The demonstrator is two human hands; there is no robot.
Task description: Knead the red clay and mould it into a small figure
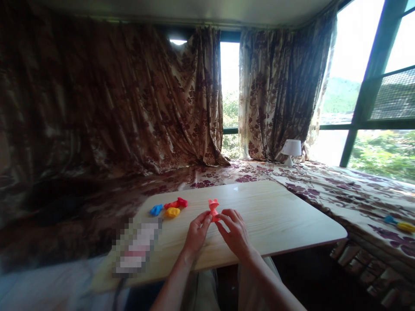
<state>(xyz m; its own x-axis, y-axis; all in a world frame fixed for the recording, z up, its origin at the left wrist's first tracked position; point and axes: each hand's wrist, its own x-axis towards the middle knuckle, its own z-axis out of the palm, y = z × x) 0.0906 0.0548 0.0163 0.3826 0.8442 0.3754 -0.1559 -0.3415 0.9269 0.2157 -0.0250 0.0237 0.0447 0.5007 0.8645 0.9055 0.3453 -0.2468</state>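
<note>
A small coral-red figure [213, 204], which looks like modelling clay, stands upright between my hands over the table. Two points like ears rise from its top, and it narrows in the middle. My left hand [197, 229] pinches its lower left side between thumb and fingers. From the other side, my right hand [236, 230] has its fingertips closed on the lower right part. Fingers cover some of the figure's base. Away to the left lie soft-looking lumps: a blue lump [156, 210], a yellow lump [172, 212] and red lumps [175, 203].
The pale wooden table [285, 216] has rounded corners. A blurred-out flat object [139, 246] lies at its left front, with a dark cord below. A white lamp [292, 150] stands on the flowered bedding [324, 185], where blue and yellow pieces [405, 226] also lie.
</note>
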